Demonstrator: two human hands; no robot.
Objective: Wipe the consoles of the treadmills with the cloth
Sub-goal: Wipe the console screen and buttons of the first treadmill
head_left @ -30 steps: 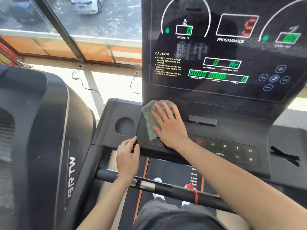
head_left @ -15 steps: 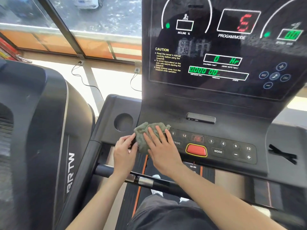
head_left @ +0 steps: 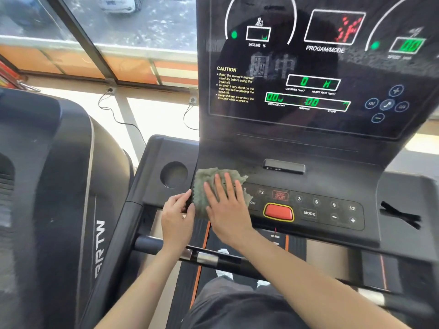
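A grey-green cloth (head_left: 204, 184) lies on the left end of the black treadmill console (head_left: 320, 179), over the left keys of the button panel. My right hand (head_left: 225, 205) presses flat on the cloth with straight, spread fingers. My left hand (head_left: 177, 213) rests on the console's front left edge, fingers curled over the rim, just beside the cloth. The lit display panel (head_left: 308, 67) rises behind, with green and red readouts.
A red stop button (head_left: 278, 212) and the MODE and number keys sit right of the cloth. A round cup recess (head_left: 174, 174) is to the left. A handlebar (head_left: 206, 257) crosses below my hands. Another treadmill's dark housing (head_left: 47, 198) stands at left; windows behind.
My right hand first drew the cloth from the ledge under the screen down to the console's front left edge, then slid it slightly back up over the left keys. My left hand stayed put.
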